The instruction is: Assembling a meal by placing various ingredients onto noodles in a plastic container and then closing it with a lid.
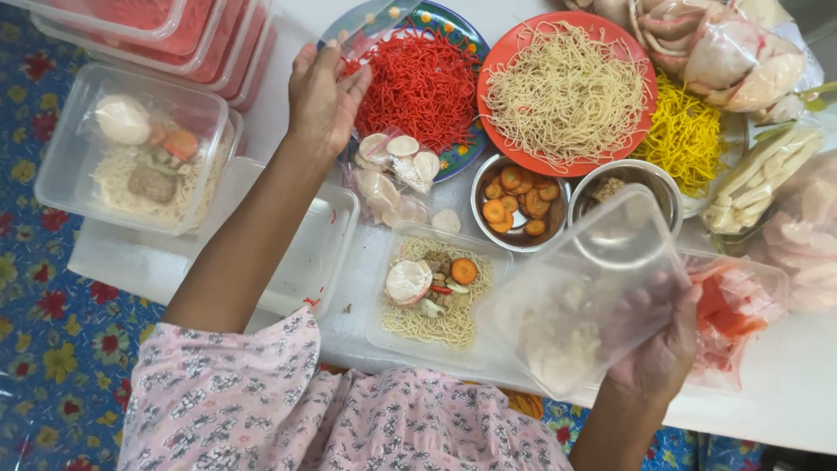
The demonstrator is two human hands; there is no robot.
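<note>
My left hand (321,98) reaches over the plate of red noodles (418,83), its fingers pinched on a few red strands at the plate's left edge. My right hand (663,349) holds a clear plastic lid (588,288), tilted above the table. Below and left of the lid sits an open clear container (433,296) filled with pale noodles, a carrot slice, a white round slice and other bits.
An orange plate of pale noodles (567,92), yellow noodles (689,135), a metal bowl of carrot slices (514,205), a second metal bowl (623,187), bagged white slices (392,174), a filled lidded container (135,153) and stacked containers (174,35) crowd the table.
</note>
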